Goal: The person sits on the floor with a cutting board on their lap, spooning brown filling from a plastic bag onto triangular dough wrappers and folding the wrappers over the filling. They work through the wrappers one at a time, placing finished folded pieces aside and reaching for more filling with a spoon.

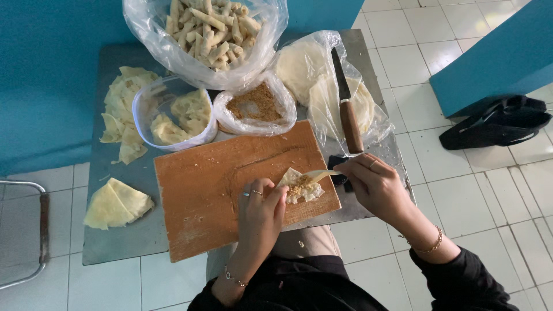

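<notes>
While your left hand (262, 207) pins the near-left edge of the small wrapper (300, 185) with its fingertips, your right hand (371, 183) comes in from the right, pinched narrow around the handle of a pale spoon (321, 174). That wrapper lies on the right part of the wooden board (219, 184), close to its near edge, with a little heap of crumbly brown filling (296, 188) on its middle. It sits directly between your two hands: just beyond the left fingertips and just left of the right one. The spoon's long axis runs roughly left to right, its tip over the wrapper's upper right corner, touching or nearly so; you cannot tell which. Your left hand is the nearer of the two, already in contact, fingers curled and bent down onto the sheet, wrist rising from below. Your right wrist angles in from the lower right, knuckles up, over the desk (138, 230) edge. Behind the board stand the bag of filling (255, 105) and a knife (347, 109) resting on a bag of round sheets (314, 80).
</notes>
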